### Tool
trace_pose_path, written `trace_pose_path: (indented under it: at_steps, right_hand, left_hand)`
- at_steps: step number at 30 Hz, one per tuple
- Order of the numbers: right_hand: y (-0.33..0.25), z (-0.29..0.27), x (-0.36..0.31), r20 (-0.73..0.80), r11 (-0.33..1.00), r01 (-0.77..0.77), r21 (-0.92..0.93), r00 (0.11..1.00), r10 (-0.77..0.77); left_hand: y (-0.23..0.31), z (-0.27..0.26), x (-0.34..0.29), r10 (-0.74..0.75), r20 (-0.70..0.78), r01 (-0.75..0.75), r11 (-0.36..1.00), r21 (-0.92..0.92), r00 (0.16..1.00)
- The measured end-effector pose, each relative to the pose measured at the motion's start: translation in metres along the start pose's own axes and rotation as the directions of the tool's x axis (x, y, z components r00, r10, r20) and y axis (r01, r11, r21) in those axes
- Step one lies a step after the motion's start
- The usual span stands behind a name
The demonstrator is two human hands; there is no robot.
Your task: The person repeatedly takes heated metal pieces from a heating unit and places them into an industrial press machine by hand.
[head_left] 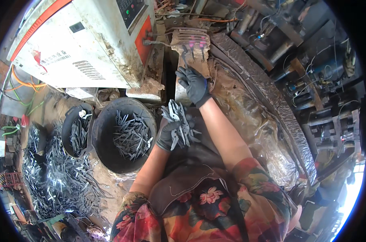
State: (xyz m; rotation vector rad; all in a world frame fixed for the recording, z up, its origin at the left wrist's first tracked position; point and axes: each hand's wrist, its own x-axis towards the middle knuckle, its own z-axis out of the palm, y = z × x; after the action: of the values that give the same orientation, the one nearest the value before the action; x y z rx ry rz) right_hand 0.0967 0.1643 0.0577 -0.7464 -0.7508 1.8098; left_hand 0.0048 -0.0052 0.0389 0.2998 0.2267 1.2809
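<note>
My left hand (169,135), in a dark glove, is closed around a bunch of flat grey metal blanks (179,123) with holes in them, held over my lap. My right hand (194,85), gloved too, reaches forward over a crusted work ledge. Its fingertips are pinched at the lower end of a single dark metal blank (185,55), which points away toward a heating coil (191,37). Two other blanks (202,49) stand at the coil, parts of them glowing pink. The exact grip of my right fingers is partly hidden by the glove.
Left of my left hand stands a black tub (106,155) with many loose blanks inside. A smaller black bucket (70,121) sits beside it, near a large floor heap of metal pieces (62,181). A white and orange machine (86,44) rises at front left; dark machinery (316,80) fills the right.
</note>
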Motion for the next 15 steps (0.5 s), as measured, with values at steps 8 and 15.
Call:
trace_pose_path:
  at_steps: [8,15]
  right_hand:
    - [0.004,0.003,0.027,0.01,0.929,-0.106,0.354,0.994,0.109]
    - [-0.019,-0.002,0.056,-0.122,0.932,-0.098,0.35,0.981,0.149]
  left_hand:
    - [0.0,-0.021,-0.008,0.024,-0.045,-0.02,0.996,0.082,0.999]
    - [0.003,-0.018,-0.003,0.006,-0.045,-0.004,0.999,0.034,0.999]
